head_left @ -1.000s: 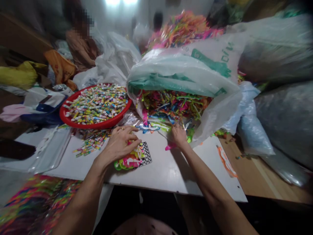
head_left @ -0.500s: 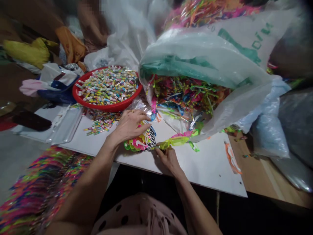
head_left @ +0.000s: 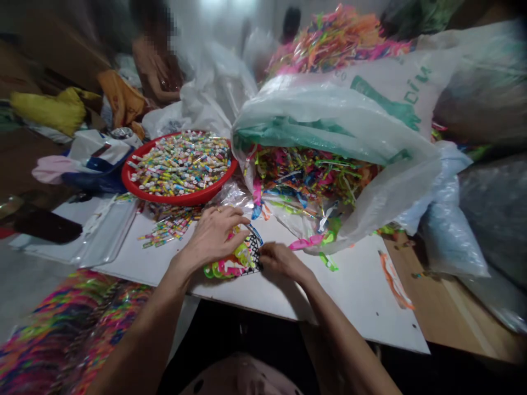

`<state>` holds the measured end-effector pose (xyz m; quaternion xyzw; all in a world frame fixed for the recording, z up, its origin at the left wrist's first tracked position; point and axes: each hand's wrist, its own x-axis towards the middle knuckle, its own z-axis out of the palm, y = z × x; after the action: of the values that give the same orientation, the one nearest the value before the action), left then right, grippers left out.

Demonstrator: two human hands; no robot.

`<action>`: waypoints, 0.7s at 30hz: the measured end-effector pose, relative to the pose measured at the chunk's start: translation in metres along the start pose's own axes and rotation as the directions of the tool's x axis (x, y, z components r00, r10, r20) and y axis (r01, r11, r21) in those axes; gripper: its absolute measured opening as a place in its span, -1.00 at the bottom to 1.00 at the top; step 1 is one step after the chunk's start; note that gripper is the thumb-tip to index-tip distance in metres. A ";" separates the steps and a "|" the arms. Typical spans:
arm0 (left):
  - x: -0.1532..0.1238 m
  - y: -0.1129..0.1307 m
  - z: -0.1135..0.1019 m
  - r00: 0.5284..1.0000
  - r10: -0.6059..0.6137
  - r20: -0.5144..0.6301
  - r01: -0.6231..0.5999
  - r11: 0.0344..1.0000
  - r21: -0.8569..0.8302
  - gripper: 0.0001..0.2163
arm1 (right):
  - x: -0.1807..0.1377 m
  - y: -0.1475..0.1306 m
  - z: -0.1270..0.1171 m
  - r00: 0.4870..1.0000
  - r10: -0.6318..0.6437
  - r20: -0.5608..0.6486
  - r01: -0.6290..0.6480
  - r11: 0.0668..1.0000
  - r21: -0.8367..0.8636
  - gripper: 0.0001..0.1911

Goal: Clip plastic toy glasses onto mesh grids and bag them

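Note:
My left hand [head_left: 213,235] lies palm down, fingers spread, on a small stack of bright plastic strips [head_left: 227,265] that rests on a black mesh piece [head_left: 254,251] on the white board [head_left: 354,296]. My right hand [head_left: 279,259] sits right of the stack, fingers curled at the edge of the mesh; whatever it pinches is hidden. Behind the hands a big clear bag [head_left: 329,137] lies open, full of neon plastic strips [head_left: 308,175]. A pink strip [head_left: 307,242] lies loose at the bag's mouth.
A red basin [head_left: 181,198] of small coloured pieces stands at the back left, with more spilled [head_left: 168,227] beside it. A clear tray [head_left: 99,233] lies at left. Packed strips [head_left: 57,334] pile at lower left. Other bags [head_left: 473,208] crowd the right. Another person [head_left: 154,60] sits behind.
My right hand went from the bag's mouth back to the stack, carried a green strip to it, and now rests closed beside the mesh. My left hand stayed on the stack.

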<state>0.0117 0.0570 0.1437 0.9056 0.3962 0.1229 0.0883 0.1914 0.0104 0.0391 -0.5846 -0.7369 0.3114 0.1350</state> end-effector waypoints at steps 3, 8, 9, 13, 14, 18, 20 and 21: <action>-0.003 0.004 -0.002 1.000 0.004 -0.008 -0.004 1.000 0.030 -0.73 | 0.036 0.002 -0.016 0.970 0.088 -0.228 -0.114 0.988 -0.104 -0.69; -0.004 0.010 -0.002 0.999 0.031 0.016 -0.031 0.999 0.038 -0.73 | 0.052 0.009 -0.005 0.967 0.127 -0.223 -0.142 0.989 -0.050 -0.62; -0.004 0.010 -0.002 0.999 0.041 0.013 -0.041 0.999 0.031 -0.73 | 0.040 0.016 0.001 0.958 0.130 -0.256 -0.128 0.991 0.025 -0.58; -0.004 0.008 0.002 0.999 0.045 -0.028 -0.045 0.999 0.004 -0.69 | -0.029 0.048 0.016 0.960 0.164 -0.228 -0.116 0.971 0.209 -0.52; -0.003 0.007 0.002 0.998 0.045 -0.031 -0.045 0.999 0.001 -0.68 | -0.042 0.051 0.016 0.959 0.173 -0.225 -0.131 0.973 0.190 -0.51; -0.003 0.006 0.003 0.998 0.054 -0.021 -0.054 0.999 0.001 -0.67 | -0.040 0.046 -0.001 0.944 0.101 -0.315 -0.138 0.986 -0.096 -0.58; -0.003 0.008 0.002 0.999 0.051 -0.001 -0.051 0.999 0.006 -0.67 | -0.019 0.043 -0.016 0.970 -0.026 -0.243 -0.050 0.953 -0.298 -0.67; -0.004 0.008 0.001 0.999 0.048 0.006 -0.048 0.999 0.007 -0.67 | -0.009 0.043 -0.023 0.982 -0.098 -0.164 0.031 0.928 -0.370 -0.72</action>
<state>0.0149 0.0485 0.1442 0.9155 0.3746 0.1210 0.0829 0.2405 0.0137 0.0312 -0.6006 -0.7856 0.1101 0.0999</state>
